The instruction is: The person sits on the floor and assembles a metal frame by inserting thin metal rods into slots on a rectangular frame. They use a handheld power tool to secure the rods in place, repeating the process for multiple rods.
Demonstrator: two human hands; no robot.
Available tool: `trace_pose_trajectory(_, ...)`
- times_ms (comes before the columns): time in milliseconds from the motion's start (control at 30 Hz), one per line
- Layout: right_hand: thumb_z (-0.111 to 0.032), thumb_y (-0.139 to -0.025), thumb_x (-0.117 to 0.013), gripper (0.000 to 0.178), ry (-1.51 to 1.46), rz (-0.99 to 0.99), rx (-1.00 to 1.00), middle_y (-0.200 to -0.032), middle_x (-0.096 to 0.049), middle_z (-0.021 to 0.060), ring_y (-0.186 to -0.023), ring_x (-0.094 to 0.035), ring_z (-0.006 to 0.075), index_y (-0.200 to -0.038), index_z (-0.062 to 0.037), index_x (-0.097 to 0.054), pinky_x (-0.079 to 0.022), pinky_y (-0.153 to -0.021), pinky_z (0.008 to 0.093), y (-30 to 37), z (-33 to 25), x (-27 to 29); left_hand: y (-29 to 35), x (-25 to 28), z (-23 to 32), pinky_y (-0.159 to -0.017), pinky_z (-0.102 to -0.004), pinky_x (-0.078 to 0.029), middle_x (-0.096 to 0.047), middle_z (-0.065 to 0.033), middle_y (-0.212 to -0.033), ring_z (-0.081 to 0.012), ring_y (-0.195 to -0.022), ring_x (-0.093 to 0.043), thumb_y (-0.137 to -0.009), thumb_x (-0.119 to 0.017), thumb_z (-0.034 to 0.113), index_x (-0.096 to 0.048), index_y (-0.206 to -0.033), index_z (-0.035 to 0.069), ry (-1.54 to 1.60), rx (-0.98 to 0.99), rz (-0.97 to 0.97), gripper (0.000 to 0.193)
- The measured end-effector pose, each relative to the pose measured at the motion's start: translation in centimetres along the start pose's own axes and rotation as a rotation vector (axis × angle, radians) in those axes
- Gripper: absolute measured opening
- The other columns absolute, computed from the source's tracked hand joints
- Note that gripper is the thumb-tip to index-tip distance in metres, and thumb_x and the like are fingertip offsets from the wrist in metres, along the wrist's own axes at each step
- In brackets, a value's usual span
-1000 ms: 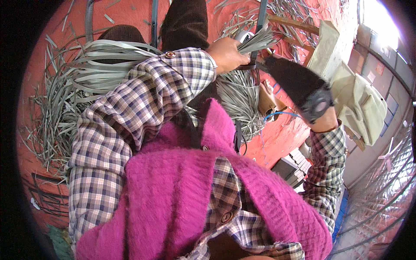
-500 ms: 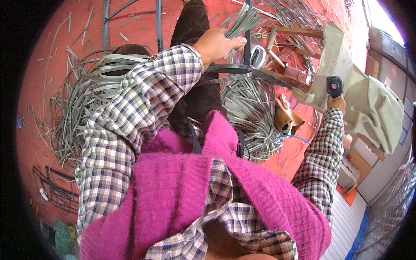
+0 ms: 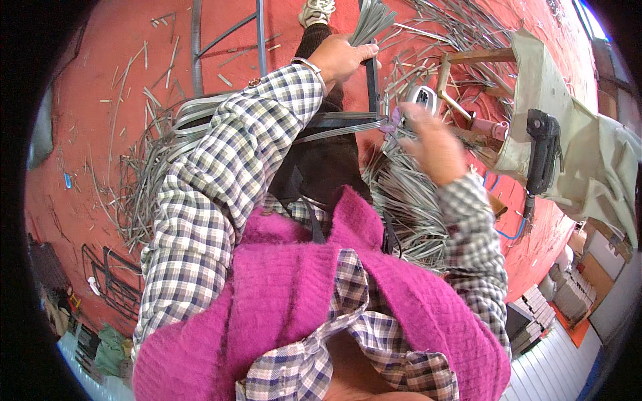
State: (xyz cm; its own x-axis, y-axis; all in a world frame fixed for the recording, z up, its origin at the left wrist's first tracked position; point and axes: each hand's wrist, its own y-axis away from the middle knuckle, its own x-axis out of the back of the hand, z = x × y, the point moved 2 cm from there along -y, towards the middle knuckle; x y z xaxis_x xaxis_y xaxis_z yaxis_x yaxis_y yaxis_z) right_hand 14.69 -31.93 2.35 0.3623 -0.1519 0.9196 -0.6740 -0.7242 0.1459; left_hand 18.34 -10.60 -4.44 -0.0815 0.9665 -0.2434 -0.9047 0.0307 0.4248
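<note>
Far ahead, my left hand (image 3: 339,59) grips a fanned bundle of flat grey strips (image 3: 372,21) beside a dark upright frame bar (image 3: 372,83). More grey strips (image 3: 344,133) run sideways along the frame's lower bar, across my dark trousers. My right hand (image 3: 431,144) is smeared by motion near the right end of those strips; its fingers cannot be made out. A small purple-pink patch shows by its fingertips, too blurred to name. To the right, a black hand tool (image 3: 540,150) rests against pale cloth (image 3: 582,154) draped over a wooden-legged piece.
A heap of loose grey strips (image 3: 408,200) lies right of my legs, another (image 3: 147,194) to the left. A white oval object (image 3: 422,99) and a pink cylinder (image 3: 490,128) sit near the wooden legs (image 3: 478,57). A blue hose (image 3: 513,235) crosses the red floor.
My right hand has let go of the black tool, leaving it at the draped cloth, and has swung left toward the frame. My left hand still grips the strips.
</note>
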Motion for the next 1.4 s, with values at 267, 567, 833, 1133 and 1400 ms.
trace_pose_trajectory(267,-0.029,-0.077,-0.059,0.032,-0.124,-0.256,0.069,-0.077,-0.056,0.0196,-0.071,-0.057,0.0373,-0.082,-0.0012,-0.045,-0.046,-0.061,0.0435,-2.2,-3.3,-6.8,2.8,1.2,-0.2,-0.063,-0.0293,-0.047,-0.062,-0.0081,-0.076,-0.0151,-0.069,-0.059,-0.083,-0.057,0.016,-0.058,-0.093,-0.002,-0.169,0.082,-0.081,0.021)
trace_pose_trajectory(567,-0.026,-0.075,-0.06,0.023,0.063,0.067,0.126,-0.07,-0.06,0.0091,-0.067,-0.06,0.0256,-0.08,-0.0055,-0.05,-0.044,-0.06,0.0379,-4.7,-3.7,-9.7,0.9,3.4,-1.8,-0.038,-0.0211,-0.03,-0.063,-0.0044,-0.069,-0.0058,-0.043,-0.038,-0.085,-0.055,0.031,-0.054,-0.093,0.002,-0.158,0.088,-0.044,0.03)
trace_pose_trajectory(833,-0.019,-0.081,-0.056,0.034,-0.198,-0.185,-0.003,-0.082,-0.06,0.0144,-0.073,-0.059,0.027,-0.108,0.0004,-0.051,-0.047,-0.065,0.0375,-6.7,-1.4,-4.8,3.9,7.0,1.3,-0.035,-0.0164,-0.027,-0.06,-0.0087,-0.079,-0.0018,-0.039,-0.034,-0.092,-0.037,0.044,-0.054,-0.105,0.0,0.148,0.228,-0.262,0.049)
trace_pose_trajectory(1133,-0.019,-0.089,-0.052,0.026,-1.458,0.129,-0.43,-0.077,-0.06,0.0052,-0.063,-0.056,0.0091,-0.104,0.002,-0.056,-0.049,-0.058,0.0222,-12.5,-2.8,-0.9,5.2,6.3,1.7,-0.036,-0.016,-0.026,-0.059,-0.0063,-0.065,-0.0025,-0.037,-0.034,-0.093,-0.042,0.034,-0.056,-0.103,-0.001,0.061,0.232,-0.421,0.039)
trace_pose_trajectory(1400,-0.016,-0.085,-0.058,0.024,-1.459,0.212,-0.504,-0.073,-0.06,0.0069,-0.058,-0.056,0.0102,-0.094,0.0057,-0.059,-0.049,-0.054,0.0214,-9.4,-2.7,-0.1,6.0,4.3,1.8,-0.037,-0.0156,-0.031,-0.063,-0.01,-0.073,-0.0034,-0.039,-0.038,-0.088,-0.052,0.03,-0.054,-0.107,0.0,-0.043,0.217,-0.42,0.036)
